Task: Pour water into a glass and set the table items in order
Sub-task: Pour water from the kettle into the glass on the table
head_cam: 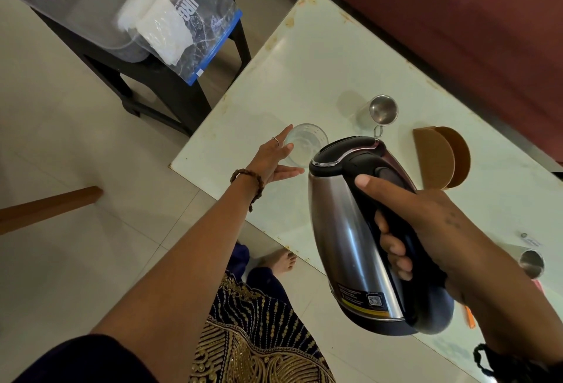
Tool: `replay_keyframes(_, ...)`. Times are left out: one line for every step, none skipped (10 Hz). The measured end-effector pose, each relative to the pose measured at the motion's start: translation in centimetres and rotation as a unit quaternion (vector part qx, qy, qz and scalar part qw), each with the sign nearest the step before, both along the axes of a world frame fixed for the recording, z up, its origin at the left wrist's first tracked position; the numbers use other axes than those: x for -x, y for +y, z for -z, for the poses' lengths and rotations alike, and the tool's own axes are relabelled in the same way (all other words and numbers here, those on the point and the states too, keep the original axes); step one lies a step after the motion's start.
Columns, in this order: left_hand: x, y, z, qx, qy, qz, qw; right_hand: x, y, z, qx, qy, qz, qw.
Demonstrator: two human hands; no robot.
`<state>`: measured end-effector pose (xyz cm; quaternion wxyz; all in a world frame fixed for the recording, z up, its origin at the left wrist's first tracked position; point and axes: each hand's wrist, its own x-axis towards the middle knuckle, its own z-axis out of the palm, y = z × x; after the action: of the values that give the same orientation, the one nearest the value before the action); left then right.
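1. Head view: a pale table (304, 56) with stained edges stands on a tiled floor (45, 145), a dark red sofa (457, 17) behind it and a black stool (170, 84) bearing a plastic bag (179, 20) to the left.
2. My right hand (426, 215) grips the black handle of a steel kettle (344, 230), held tilted in the air above the table's near edge, lid shut.
3. My left hand (274, 157), fingers straight and spread, reaches to the clear glass (307, 142) standing on the table; whether it touches, I cannot tell.
4. Beyond the kettle stand a steel cup (383, 110) and brown coasters (441, 157); another steel cup (531, 262) sits at far right.
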<state>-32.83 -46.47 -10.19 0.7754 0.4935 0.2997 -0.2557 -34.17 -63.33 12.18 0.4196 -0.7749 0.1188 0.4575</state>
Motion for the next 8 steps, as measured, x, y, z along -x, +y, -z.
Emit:
replay_keyframes(0.06,-0.01,-0.07,0.001,-0.001,0.003,1.0,0.04,-0.06,0.22,-0.002,-0.002,0.007,1.0)
replay_keyframes(0.06,0.02,-0.23,0.002,0.001,0.003,1.0,-0.55,0.07,0.22,0.003,0.065,0.051,0.997)
replay_keyframes(0.07,0.0,-0.2,0.003,0.0,0.0,1.0,-0.84,0.15,0.14,-0.004,0.094,0.056,0.994)
replay_keyframes(0.08,-0.02,-0.07,0.007,-0.002,0.0,1.0,-0.92,-0.03,0.29,-0.01,0.1,0.049,0.994)
replay_keyframes(0.08,0.03,-0.1,0.006,-0.002,-0.002,1.0,-0.51,-0.31,0.64,-0.02,0.046,0.012,0.999)
replay_keyframes(0.11,0.05,0.05,0.006,-0.004,0.0,1.0,-0.14,-0.62,0.92,-0.018,-0.009,-0.008,1.0)
replay_keyframes(0.13,0.09,0.09,0.011,-0.004,0.0,1.0,-0.19,-0.41,0.78,-0.023,-0.018,-0.012,1.0)
replay_keyframes(0.11,0.1,0.01,0.013,-0.001,-0.005,1.0,-0.36,-0.21,0.73,-0.021,-0.006,-0.007,1.0)
